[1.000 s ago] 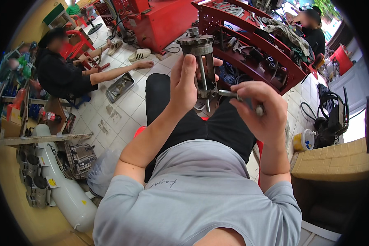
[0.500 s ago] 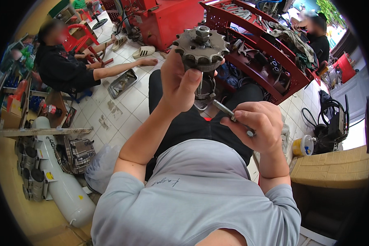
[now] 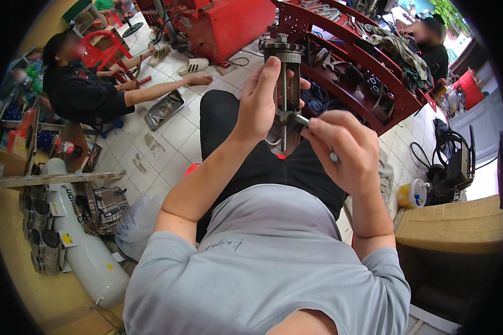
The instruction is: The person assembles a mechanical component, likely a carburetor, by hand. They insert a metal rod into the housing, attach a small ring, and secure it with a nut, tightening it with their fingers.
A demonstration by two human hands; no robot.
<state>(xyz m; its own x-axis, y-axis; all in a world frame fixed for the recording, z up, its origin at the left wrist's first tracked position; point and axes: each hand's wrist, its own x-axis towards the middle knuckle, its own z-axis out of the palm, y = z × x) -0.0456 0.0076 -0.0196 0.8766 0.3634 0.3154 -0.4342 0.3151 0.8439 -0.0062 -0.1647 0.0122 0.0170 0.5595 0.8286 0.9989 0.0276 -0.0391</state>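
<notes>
Upright above my lap, a greasy metal assembly (image 3: 289, 57) has a toothed, sprocket-like disc with a nut on top. Long threaded rods run down from it to a lower piece. My left hand (image 3: 257, 106) is wrapped round its side, thumb toward me, and hides part of the body. Just right of its lower end, my right hand (image 3: 345, 144) is closed on a short metal rod (image 3: 302, 119). One end of the rod points at the assembly. A rounded metal end shows under the fingers; whether it is the same piece, I cannot tell.
A red tool cart (image 3: 369, 114) with wrenches and cloths stands ahead to the right. A person (image 3: 86, 86) sits at the left, bare legs stretched toward a metal tray (image 3: 165, 109) on the tiles. Another person (image 3: 433, 56) is behind the cart. A cardboard box (image 3: 452, 226) lies at my right.
My left hand has tipped the assembly upright, so its side and rods now show instead of the disc's top face. My right hand has risen, bringing the rod closer to the lower end.
</notes>
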